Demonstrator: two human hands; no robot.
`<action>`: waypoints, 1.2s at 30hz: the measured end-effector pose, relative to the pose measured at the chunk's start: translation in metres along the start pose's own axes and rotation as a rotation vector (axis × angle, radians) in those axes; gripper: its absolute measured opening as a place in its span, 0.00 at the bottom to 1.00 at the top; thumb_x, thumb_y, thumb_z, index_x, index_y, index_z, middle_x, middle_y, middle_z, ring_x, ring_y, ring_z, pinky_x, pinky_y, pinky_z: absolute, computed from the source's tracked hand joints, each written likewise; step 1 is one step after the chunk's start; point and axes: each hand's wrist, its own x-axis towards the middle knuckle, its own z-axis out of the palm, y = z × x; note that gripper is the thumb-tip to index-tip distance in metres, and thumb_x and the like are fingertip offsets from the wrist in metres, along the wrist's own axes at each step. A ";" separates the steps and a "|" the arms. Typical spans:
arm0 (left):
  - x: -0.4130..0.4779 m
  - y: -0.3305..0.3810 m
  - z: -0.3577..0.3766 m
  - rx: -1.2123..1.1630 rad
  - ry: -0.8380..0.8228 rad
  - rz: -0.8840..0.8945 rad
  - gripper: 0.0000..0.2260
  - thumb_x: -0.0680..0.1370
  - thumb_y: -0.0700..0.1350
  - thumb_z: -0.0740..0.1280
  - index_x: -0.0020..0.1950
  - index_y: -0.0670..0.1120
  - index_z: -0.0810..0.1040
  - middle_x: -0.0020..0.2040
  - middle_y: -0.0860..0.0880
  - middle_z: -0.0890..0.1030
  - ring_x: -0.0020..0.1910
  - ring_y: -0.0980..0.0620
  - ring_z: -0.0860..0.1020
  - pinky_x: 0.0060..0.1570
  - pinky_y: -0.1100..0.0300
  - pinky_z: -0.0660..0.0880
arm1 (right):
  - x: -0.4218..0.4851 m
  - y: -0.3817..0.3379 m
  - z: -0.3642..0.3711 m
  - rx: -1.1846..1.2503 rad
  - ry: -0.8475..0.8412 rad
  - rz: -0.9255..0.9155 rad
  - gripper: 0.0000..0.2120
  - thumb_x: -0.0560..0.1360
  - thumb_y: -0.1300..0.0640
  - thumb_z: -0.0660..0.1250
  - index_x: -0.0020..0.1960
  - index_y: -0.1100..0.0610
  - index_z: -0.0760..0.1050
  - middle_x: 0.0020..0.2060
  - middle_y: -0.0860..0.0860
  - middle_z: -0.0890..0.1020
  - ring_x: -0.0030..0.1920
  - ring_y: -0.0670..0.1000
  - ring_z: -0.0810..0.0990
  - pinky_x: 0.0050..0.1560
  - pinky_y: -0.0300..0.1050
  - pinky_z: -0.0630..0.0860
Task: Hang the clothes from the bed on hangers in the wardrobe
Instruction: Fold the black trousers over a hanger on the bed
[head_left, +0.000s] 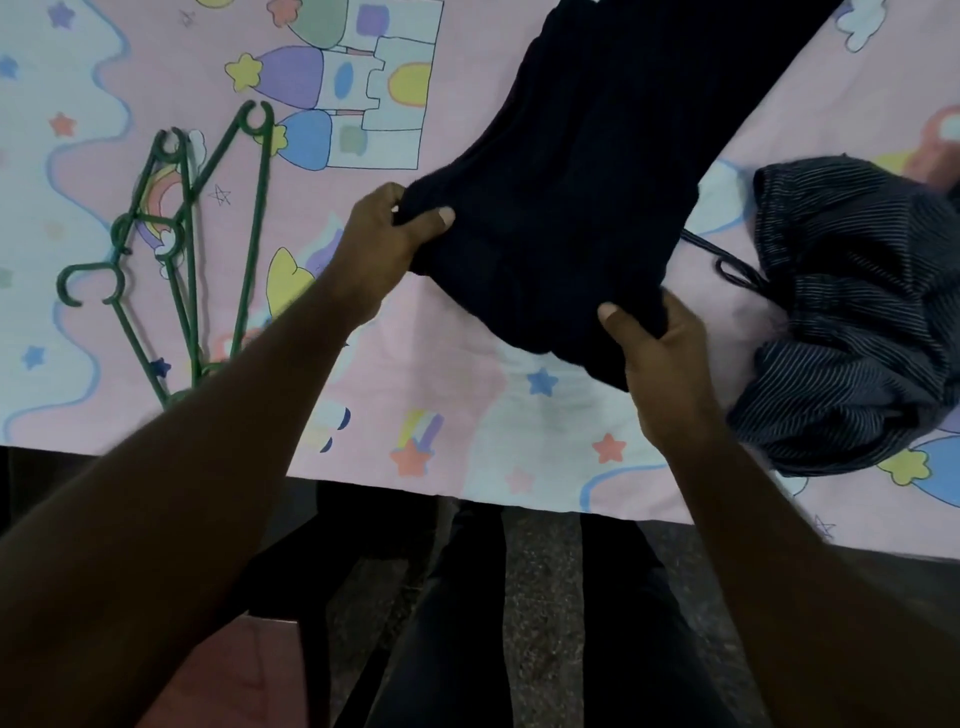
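Dark garment (582, 171) stretched across bed, near end bunched in my grip, far end running off top of view. Left hand (382, 249) pinching one corner of hem, thumb on top. Right hand (660, 353) clamped on other corner. Reckon trick here: pull edge flat and even, find neck opening before reaching for hanger. Green hangers (192, 249) lying in loose pile on pink sheet (426, 364), left of garment, near enough. Striped garment (852, 312) heaped on right, waiting. Wardrobe not in view.
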 end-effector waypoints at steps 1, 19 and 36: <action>0.000 0.002 -0.003 -0.016 -0.010 -0.002 0.13 0.77 0.45 0.71 0.56 0.39 0.74 0.50 0.44 0.81 0.44 0.51 0.81 0.38 0.59 0.79 | -0.003 -0.005 0.000 0.024 -0.010 -0.051 0.10 0.78 0.62 0.68 0.58 0.53 0.78 0.51 0.52 0.85 0.53 0.53 0.84 0.50 0.50 0.82; -0.072 -0.074 -0.090 0.670 -0.173 -0.125 0.23 0.76 0.62 0.65 0.50 0.42 0.81 0.44 0.44 0.84 0.45 0.46 0.82 0.42 0.57 0.76 | -0.108 0.108 0.038 -0.258 -0.354 0.423 0.11 0.80 0.55 0.66 0.61 0.44 0.77 0.62 0.52 0.81 0.60 0.51 0.80 0.63 0.54 0.75; 0.003 -0.036 -0.032 0.502 -0.111 -0.051 0.36 0.73 0.58 0.72 0.75 0.45 0.64 0.70 0.45 0.71 0.64 0.50 0.72 0.57 0.61 0.68 | 0.071 -0.010 0.044 -0.341 0.088 0.049 0.28 0.73 0.49 0.74 0.67 0.56 0.68 0.57 0.50 0.77 0.54 0.47 0.78 0.55 0.39 0.75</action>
